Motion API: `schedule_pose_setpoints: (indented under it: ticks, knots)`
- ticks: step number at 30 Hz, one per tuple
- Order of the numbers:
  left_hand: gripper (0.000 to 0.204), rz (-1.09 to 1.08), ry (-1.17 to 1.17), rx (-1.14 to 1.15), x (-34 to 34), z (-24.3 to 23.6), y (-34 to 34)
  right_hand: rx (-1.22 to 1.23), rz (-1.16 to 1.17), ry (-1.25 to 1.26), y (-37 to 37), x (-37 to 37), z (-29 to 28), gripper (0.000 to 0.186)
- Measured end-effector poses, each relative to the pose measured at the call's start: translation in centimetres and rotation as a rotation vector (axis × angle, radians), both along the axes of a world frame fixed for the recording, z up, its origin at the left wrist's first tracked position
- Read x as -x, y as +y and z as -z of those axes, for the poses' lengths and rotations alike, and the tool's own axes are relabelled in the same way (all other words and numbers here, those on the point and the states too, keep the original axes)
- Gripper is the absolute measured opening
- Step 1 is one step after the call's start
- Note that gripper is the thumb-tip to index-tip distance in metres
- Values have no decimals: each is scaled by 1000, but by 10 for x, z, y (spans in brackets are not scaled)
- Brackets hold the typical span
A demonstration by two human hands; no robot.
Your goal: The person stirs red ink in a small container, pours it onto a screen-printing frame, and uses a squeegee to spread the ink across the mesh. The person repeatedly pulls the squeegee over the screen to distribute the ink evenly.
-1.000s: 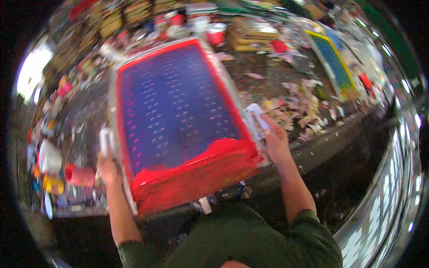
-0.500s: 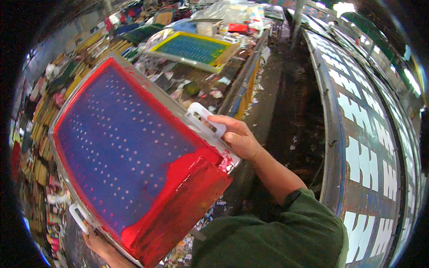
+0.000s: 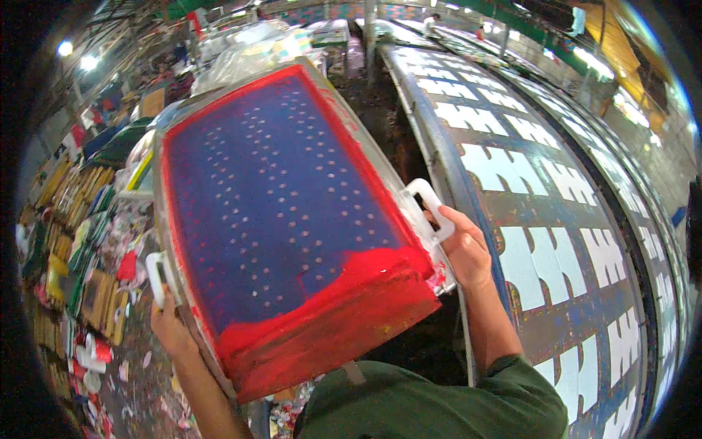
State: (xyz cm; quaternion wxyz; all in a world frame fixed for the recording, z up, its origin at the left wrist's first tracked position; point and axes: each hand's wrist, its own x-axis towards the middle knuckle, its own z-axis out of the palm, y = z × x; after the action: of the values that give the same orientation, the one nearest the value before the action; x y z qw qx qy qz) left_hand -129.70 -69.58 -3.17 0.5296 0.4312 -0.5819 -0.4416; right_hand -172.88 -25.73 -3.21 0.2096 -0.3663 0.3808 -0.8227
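Observation:
A large screen-printing frame [image 3: 278, 197] hangs tilted in front of me, held up between both hands. Its blue mesh carries rows of small pale dots, bordered by red. Thick red ink [image 3: 329, 322] covers the near end. My left hand [image 3: 172, 328] is closed at the white handle [image 3: 155, 279] on the left side; part of its fingers is hidden by the frame. On the right side, my right hand [image 3: 466, 245] grips the other white handle [image 3: 430, 211], fingers wrapped round it.
Along the right runs a long printing table [image 3: 512, 210] with rows of white cut fabric pieces [image 3: 504, 170]. Stacked wooden frames or boards [image 3: 102, 304] and scattered scraps lie at the left. A post [image 3: 369, 40] stands at the far end, and plastic-covered bundles [image 3: 248, 55] sit behind the frame.
The screen-printing frame has swung right toward the long table, with both hands still on its handles. My view has turned right, and the yellow-edged screen behind is now mostly hidden.

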Motion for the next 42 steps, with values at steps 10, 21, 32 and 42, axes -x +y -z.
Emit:
schedule_pose_setpoints:
  ticks: [10, 21, 32, 42]
  knots:
    - [22, 463, 177, -112, 321, 33, -71, -8, 372, 57, 68, 94, 10, 81]
    - [28, 754, 193, -203, 661, 38, -137, -59, 706, 101, 27, 212, -26, 85]
    - [35, 991, 373, -381, 959, 30, -165, -108, 997, 92, -31, 381, -10, 92]
    - [20, 910, 248, -244, 1197, 16, -331, -61, 878, 0, -173, 682, -21, 91]
